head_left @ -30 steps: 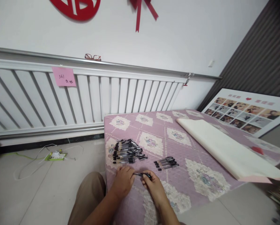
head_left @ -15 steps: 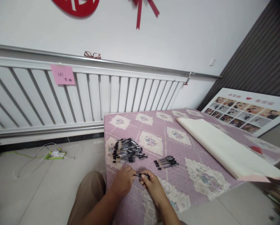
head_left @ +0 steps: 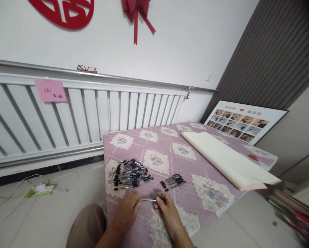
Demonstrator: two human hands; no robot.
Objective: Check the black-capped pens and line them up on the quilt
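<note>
My left hand [head_left: 128, 209] and my right hand [head_left: 168, 210] are close together over the near part of the bed-like surface. Between them a pen [head_left: 147, 200] lies level, its slim pale shaft bare in the middle. Left fingers are closed round one end; the right thumb and fingers pinch the dark end, which they partly hide. Just beyond my left hand is a loose heap of black-and-clear pens [head_left: 130, 175]. Past my right hand, several similar pens [head_left: 173, 182] lie side by side in a small row.
A purple patterned cover [head_left: 167, 163] spreads under everything. A large rolled cream sheet [head_left: 219, 158] lies to the right, near a photo board [head_left: 234, 122]. A white radiator [head_left: 118, 106] runs along the wall. On the floor at left sits a power strip [head_left: 40, 190] with cables.
My hands are farther apart, and a longer pale stretch of the pen shows between them. The camera view has turned right, so the scene has shifted left.
</note>
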